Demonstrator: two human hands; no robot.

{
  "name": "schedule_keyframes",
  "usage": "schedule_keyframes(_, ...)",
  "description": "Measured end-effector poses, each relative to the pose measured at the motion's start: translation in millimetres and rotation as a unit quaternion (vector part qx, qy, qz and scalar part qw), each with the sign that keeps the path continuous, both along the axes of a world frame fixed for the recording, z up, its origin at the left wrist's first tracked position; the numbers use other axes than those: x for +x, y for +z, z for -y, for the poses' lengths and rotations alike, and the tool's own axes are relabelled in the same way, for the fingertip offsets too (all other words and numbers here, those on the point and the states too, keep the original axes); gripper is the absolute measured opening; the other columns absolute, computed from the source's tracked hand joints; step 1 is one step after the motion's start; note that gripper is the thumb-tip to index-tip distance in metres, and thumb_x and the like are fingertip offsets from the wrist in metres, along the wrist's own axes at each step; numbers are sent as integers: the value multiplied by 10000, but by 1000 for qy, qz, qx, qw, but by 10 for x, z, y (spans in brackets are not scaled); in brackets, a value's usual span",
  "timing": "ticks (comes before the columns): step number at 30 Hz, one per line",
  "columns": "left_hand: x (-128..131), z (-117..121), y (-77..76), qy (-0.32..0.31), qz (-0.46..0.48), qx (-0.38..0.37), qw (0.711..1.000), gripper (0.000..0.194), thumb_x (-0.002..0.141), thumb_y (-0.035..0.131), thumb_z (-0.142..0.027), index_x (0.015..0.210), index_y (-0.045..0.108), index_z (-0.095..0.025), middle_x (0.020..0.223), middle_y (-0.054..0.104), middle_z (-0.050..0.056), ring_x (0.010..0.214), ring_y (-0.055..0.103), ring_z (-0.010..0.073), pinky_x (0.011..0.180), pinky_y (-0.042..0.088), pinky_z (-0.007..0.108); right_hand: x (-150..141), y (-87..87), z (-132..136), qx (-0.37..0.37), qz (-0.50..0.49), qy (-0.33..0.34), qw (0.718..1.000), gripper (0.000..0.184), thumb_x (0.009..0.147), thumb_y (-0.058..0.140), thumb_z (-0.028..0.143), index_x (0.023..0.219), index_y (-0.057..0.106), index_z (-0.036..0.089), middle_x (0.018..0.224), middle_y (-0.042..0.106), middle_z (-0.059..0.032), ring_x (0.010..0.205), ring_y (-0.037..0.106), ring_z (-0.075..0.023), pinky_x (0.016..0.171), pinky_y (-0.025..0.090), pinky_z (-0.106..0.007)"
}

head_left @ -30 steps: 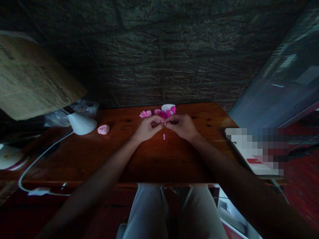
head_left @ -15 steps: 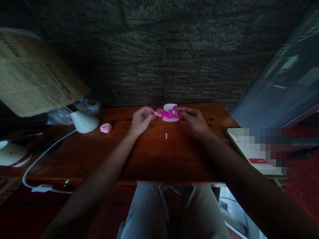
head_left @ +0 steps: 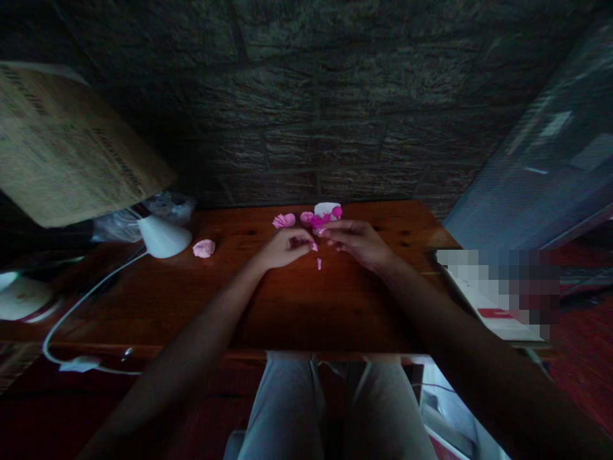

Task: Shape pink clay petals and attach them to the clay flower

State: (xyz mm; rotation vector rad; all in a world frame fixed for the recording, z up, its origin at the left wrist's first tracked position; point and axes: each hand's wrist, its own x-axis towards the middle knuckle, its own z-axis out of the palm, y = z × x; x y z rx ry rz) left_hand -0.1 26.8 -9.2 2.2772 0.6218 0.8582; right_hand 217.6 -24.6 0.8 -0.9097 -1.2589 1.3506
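Observation:
My left hand (head_left: 286,248) and my right hand (head_left: 357,241) meet over the far middle of a wooden table (head_left: 268,306). Their fingertips are pinched together on a tiny pink piece (head_left: 315,246) held between them. A small pink sliver (head_left: 318,263) lies on the wood just below. Behind the hands, a white pad (head_left: 327,209) carries several magenta petals (head_left: 320,220), and a pale pink fan-shaped petal piece (head_left: 284,220) lies to its left.
A pink clay lump (head_left: 204,248) sits left of the hands, near a white lamp base (head_left: 163,237) with a white cable (head_left: 71,313). A cardboard sheet (head_left: 62,160) leans at the left, papers (head_left: 488,306) lie at the right edge, and a dark brick wall (head_left: 311,115) stands behind.
Half a second ago both hands were back at the petals on the white pad. They have drawn toward me and pinched together again above the pink sliver.

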Motion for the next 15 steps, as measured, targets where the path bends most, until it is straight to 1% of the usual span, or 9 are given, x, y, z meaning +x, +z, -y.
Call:
schedule_keyframes(3,40,22,9,0,51,-42,998,152,884,688,-282,922,740,-144,930,772,77,833,699,155,759,553,276,-2,-26,-13,32,35,-14,999,275,678,855,419,852,812,210,787,744,-23,676,595,-113,607,436,-249)
schedule_keyframes(5,64,44,33,7,83,-87,993,182,879,704,-310,949,738,-145,922,767,69,795,694,142,704,561,254,-2,-48,-23,48,60,-21,997,299,700,835,443,878,814,203,770,733,-19,654,574,-113,604,434,-258)
schedule_keyframes(8,80,69,74,19,96,-147,984,221,891,699,-338,978,746,-140,874,764,64,709,677,123,607,549,224,-1,-82,-41,64,92,-19,994,340,719,815,480,907,812,197,755,722,-19,649,573,-125,598,439,-272)
schedule_keyframes(12,84,77,89,36,102,-174,979,254,890,703,-370,947,764,-130,858,766,75,724,682,126,631,556,226,-12,-101,-51,83,98,-9,992,347,732,800,504,904,808,202,786,731,-21,672,592,-131,606,447,-273)
schedule_keyframes(15,96,83,77,57,105,-192,974,286,877,716,-390,988,761,-131,878,763,78,747,685,133,646,554,234,-25,-96,-47,96,103,-8,990,349,756,783,511,915,808,201,784,737,-22,662,591,-128,608,452,-274)
